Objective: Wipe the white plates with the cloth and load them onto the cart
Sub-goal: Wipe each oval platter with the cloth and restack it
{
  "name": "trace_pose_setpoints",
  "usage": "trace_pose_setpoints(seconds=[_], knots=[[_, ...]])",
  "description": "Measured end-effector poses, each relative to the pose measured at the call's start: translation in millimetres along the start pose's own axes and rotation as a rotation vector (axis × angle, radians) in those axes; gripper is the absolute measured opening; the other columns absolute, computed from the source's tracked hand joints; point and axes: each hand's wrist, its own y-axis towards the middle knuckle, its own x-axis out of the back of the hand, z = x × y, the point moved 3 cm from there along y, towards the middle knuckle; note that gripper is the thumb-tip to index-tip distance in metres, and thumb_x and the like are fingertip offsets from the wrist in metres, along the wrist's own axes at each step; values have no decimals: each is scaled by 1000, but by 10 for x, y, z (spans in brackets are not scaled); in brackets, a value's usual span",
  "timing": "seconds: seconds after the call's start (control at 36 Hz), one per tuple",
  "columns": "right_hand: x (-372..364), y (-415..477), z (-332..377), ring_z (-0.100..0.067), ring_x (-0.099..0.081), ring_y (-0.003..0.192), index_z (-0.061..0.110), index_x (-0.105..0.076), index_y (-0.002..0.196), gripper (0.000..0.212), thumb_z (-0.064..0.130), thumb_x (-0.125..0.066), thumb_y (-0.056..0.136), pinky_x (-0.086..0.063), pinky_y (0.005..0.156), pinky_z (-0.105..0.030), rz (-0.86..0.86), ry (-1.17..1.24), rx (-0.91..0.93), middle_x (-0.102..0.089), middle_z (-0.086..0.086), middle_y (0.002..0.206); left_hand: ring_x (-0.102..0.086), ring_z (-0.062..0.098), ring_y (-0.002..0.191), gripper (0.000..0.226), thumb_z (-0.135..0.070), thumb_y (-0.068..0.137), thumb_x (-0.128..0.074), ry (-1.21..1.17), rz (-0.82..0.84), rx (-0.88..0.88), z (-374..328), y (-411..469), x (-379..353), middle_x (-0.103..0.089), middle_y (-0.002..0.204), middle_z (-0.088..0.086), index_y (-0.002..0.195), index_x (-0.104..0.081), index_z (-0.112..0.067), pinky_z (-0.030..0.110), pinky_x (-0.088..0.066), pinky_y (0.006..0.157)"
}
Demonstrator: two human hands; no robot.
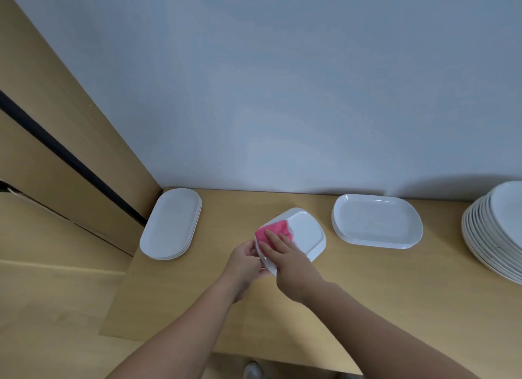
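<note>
Both forearms reach in over the light wooden table (pixel 367 294). Left hand (pixel 245 261) grips the near-left edge of the white rounded-rectangular plate (pixel 306 234), apparently underside up, just above the tabletop. Right hand (pixel 291 263) presses the pink cloth (pixel 275 229) on it, fingers flat. Wiping step, by the look. Long axis seems left-to-right, angling away. Next: carry it to the cart, which is out of view.

Surface (pixel 367 294) against wall (pixel 282 96), oval plate stack (pixel 169 224) rear left beside cabinet (pixel 56 124), plate (pixel 306 233) at centre with cloth (pixel 275 230) on it, left grip (pixel 245 261) at its near-left edge, right grip (pixel 291 261) on cloth, rectangular plate stack (pixel 377 220) right, taller stack (pixel 497 231) far right
</note>
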Motion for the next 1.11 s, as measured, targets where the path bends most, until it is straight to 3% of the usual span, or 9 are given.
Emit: trace_pose_setpoints(seconds=[0.11, 0.31, 0.44, 0.61, 0.69, 0.83, 0.97, 1.11], knots=[[-2, -26, -12, -17, 7, 149, 34, -12, 153, 83, -5, -37, 84, -8, 119, -36, 53, -62, 52, 6, 16, 160, -70, 31, 101, 51, 21, 83, -29, -61, -30, 14, -22, -2, 32, -74, 103, 16, 111, -64, -4, 47, -56, 89], [-28, -233, -252, -15, 4, 149, 38, -14, 152, 89, -8, -34, 79, -19, 115, -54, 154, -186, 212, 12, 28, 150, -69, 35, 81, 33, 6, 93, -32, -85, -140, 33, -1, 71, 101, -72, 93, 25, 106, -62, 7, 50, -56, 81], [-47, -354, -530, -7, 15, 144, 32, -26, 151, 87, -13, -35, 78, -15, 118, -54, 207, -239, 239, 10, 27, 150, -73, 30, 74, 17, 2, 97, -46, -37, -169, 32, 11, 109, 114, -74, 87, 19, 99, -63, 0, 36, -60, 59], [58, -372, -784, -9, 6, 148, 34, -32, 148, 84, -16, -33, 81, -14, 118, -52, 204, -284, 151, 2, 23, 156, -74, 22, 74, 15, -4, 98, -49, 54, -166, 43, 25, 159, 148, -75, 81, 9, 96, -64, -6, 29, -58, 56], [167, -334, -880, -8, 2, 148, 38, -33, 147, 86, -16, -32, 80, -22, 111, -53, 190, -314, 60, -3, 18, 160, -74, 20, 73, 16, -4, 98, -48, 79, -171, 50, 28, 180, 170, -75, 82, 8, 96, -63, -6, 28, -57, 56], [307, -264, -1092, -14, -2, 149, 34, -30, 149, 82, -13, -30, 82, -34, 108, -56, 145, -320, -119, -4, 12, 162, -73, 24, 87, 10, -6, 94, -57, 113, -164, 63, 36, 227, 222, -74, 98, 12, 100, -65, -7, 35, -60, 71], [403, -232, -1136, -17, -13, 148, 26, -45, 143, 70, -12, -34, 86, -20, 118, -32, -33, -159, -176, -21, 7, 159, -72, 20, 92, 16, -2, 91, -62, 89, -126, 30, 6, 212, 239, -74, 101, 8, 105, -62, -11, 30, -58, 70], [554, -247, -950, -16, -36, 140, 18, -58, 132, 55, -13, -42, 90, -27, 112, -23, -286, 133, -127, -41, 6, 149, -73, 18, 89, 19, -2, 92, -60, 87, -95, -31, -93, 149, 243, -75, 98, 6, 109, -61, -10, 27, -57, 65]])
